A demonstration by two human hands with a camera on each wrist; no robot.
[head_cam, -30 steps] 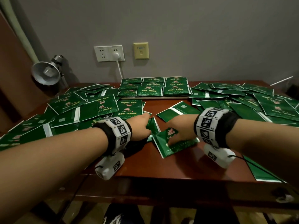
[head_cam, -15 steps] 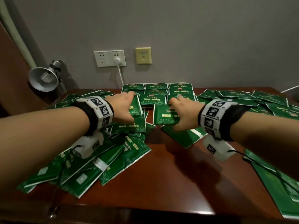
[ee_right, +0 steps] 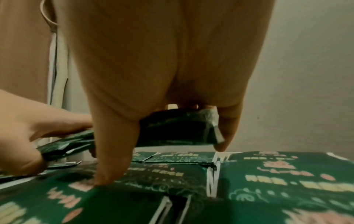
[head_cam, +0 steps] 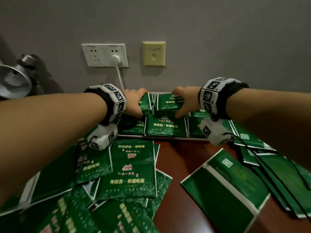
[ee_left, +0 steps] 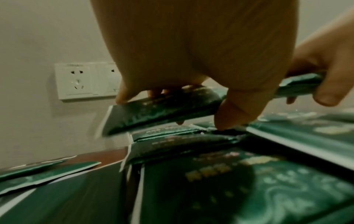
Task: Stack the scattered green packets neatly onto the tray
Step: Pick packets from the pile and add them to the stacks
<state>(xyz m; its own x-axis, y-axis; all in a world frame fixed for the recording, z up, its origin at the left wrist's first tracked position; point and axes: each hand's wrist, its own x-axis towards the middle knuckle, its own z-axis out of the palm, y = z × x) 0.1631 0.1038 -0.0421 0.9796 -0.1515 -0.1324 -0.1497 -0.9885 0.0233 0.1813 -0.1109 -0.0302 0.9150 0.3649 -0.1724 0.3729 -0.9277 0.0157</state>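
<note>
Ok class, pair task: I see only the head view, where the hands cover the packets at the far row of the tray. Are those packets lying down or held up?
Observer: Left wrist view: the left hand grips the left packet clear above the stacked packets on the tray, with a gap beneath it.
Operator: And the other one?
Observer: Right wrist view: the right hand holds the right packet raised too, while its thumb tip touches a packet lying below.

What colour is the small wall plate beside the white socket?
Pale yellow wall plate; head view shows it best.
</note>
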